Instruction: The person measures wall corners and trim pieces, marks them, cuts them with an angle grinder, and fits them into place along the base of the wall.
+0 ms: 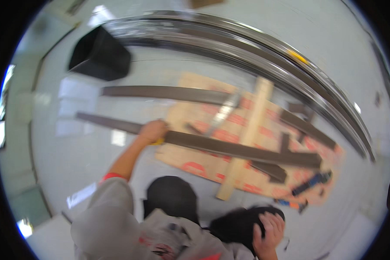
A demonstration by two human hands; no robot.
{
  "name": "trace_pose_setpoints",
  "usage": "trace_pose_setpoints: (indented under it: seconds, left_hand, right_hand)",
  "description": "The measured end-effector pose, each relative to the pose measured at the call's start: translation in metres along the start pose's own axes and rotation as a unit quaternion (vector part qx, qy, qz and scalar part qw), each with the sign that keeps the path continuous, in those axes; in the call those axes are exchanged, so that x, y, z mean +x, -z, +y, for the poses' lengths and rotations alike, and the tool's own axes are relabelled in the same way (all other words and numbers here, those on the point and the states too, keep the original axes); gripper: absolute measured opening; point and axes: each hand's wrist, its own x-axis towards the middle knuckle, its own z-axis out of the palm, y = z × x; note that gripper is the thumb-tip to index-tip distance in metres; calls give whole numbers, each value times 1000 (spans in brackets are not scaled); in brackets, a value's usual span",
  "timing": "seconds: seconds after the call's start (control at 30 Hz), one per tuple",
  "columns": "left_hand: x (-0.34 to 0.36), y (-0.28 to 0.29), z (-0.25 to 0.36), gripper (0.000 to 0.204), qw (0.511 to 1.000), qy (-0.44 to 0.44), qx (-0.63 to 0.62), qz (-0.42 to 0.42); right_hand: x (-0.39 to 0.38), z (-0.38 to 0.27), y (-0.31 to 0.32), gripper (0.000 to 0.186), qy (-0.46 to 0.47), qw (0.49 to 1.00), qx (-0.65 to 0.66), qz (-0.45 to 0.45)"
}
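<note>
The left hand [155, 131] is closed around a long brown strip [242, 150], gripping it nearer its left end; blur hides the fingertips. A small yellow thing [159, 141] shows just beside that hand, too smeared to name. The right hand [271, 229] rests on the right knee [240, 225], fingers slightly spread, holding nothing.

The strip crosses above a pale wooden plank [256, 112] and a cardboard sheet [177, 117] on the floor [80, 149]. Being long and held off-centre, it would probably swing or tip easily; a second grip further right should steady it. Keeping it level and letting the plank carry the far part would likely spare its surface from scrapes.

Further out, a second brown strip [160, 93] lies beyond the first, with short brown pieces [307, 128] to the right and a blue-and-black tool [310, 184] near the cardboard's edge.

The one likely container is a black bin [117, 56], upper left; its contents, if any, cannot be made out.
</note>
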Motion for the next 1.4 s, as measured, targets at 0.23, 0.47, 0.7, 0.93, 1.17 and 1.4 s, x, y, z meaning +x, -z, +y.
trace_pose_setpoints:
  seconds: [0.23, 0.47, 0.7, 0.93, 1.17, 1.4]
  left_hand:
    - [-57, 103, 119, 34, 759, -267, -593, 23]
    - [-60, 91, 136, 49, 573, -244, -781, 42]
    - [-41, 77, 70, 57, 466, -81, -858, 200]
    - [-120, 21, -276, 64, 262, 121, -857, 427]
    - [-93, -109, -175, 68, 278, 268, -841, 379]
    - [-55, -135, -86, 35, 473, 423, -722, 274]
  right_hand:
    - [124, -7, -41, 50, -175, 917, 357, -35]
    - [246, -99, -99, 35, -95, 868, 440, -209]
    - [256, -68, -145, 33, -51, 915, 256, -309]
    - [165, 97, -70, 20, -254, 824, 288, -416]
    - [240, 18, -191, 30, -189, 815, 261, -482]
    - [311, -133, -343, 30, -23, 868, 287, -406]
